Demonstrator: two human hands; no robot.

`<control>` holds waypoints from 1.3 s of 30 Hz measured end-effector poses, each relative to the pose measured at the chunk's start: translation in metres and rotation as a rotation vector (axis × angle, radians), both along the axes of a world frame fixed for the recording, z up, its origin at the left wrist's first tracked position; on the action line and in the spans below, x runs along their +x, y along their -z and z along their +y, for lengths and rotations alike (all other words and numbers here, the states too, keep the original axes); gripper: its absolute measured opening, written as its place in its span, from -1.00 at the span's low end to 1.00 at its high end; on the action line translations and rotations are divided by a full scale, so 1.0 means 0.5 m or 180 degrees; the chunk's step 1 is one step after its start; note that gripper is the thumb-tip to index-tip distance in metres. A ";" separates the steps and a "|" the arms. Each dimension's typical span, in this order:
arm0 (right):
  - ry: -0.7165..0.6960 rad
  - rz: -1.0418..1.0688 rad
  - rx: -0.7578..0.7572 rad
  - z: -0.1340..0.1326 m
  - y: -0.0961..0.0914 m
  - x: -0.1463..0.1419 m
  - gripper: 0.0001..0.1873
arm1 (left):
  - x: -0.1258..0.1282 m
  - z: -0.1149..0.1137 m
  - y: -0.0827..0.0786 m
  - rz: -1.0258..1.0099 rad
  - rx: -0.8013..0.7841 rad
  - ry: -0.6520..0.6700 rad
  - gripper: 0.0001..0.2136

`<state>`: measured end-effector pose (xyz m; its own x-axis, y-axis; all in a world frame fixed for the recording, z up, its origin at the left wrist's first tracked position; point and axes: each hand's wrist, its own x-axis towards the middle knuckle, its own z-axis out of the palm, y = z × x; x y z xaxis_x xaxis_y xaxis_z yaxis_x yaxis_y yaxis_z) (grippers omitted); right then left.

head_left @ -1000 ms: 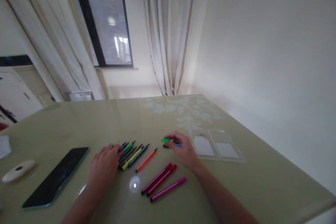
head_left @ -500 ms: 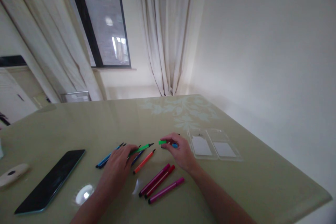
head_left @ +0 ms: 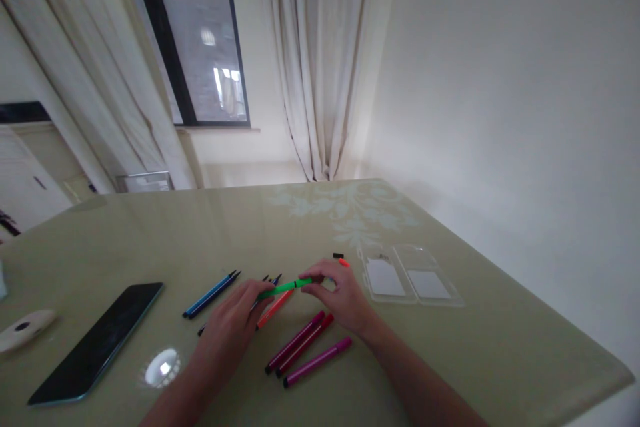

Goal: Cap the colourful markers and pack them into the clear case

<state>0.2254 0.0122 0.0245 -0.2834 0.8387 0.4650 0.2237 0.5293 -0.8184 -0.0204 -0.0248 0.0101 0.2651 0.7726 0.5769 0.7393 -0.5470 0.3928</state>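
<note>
though apart before — green cap (head_left: pixel 305 281) now against green marker (head_left: pixel 280 289)

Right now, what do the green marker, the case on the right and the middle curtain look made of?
Green marker: probably smooth plastic, judging by its even, bright colour.
Case: likely clear, glossy plastic; it's see-through with pale highlights.
Middle curtain: matte fabric by its soft folds; fibre unclear.

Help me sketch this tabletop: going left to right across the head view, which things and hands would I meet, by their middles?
White oval object → black device → blue pens → left hand → green pen → green cap → right hand → clear case.
</note>
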 end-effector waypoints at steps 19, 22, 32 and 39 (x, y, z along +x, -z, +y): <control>0.0319 0.0386 -0.0571 0.030 -0.002 0.042 -0.66 | 0.046 -0.033 0.027 0.0332 -0.0007 0.0369 -0.78; 0.1058 -0.0183 -0.0164 0.049 0.001 0.076 -0.73 | 0.052 -0.037 0.036 0.0539 -0.0031 0.0440 -0.78; 0.1928 -0.2433 0.0247 0.062 0.019 0.116 -0.82 | 0.059 -0.039 0.024 0.0780 -0.0472 0.0620 -0.84; 0.2004 -0.2649 0.0055 0.072 0.031 0.112 -0.83 | 0.040 -0.020 0.035 0.0700 -0.0553 -0.0070 -0.72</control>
<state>0.2816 0.0481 0.0090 -0.0337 0.9410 0.3367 0.9531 0.1316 -0.2725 -0.0002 -0.0350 -0.0074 0.3513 0.8618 0.3659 0.8281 -0.4684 0.3081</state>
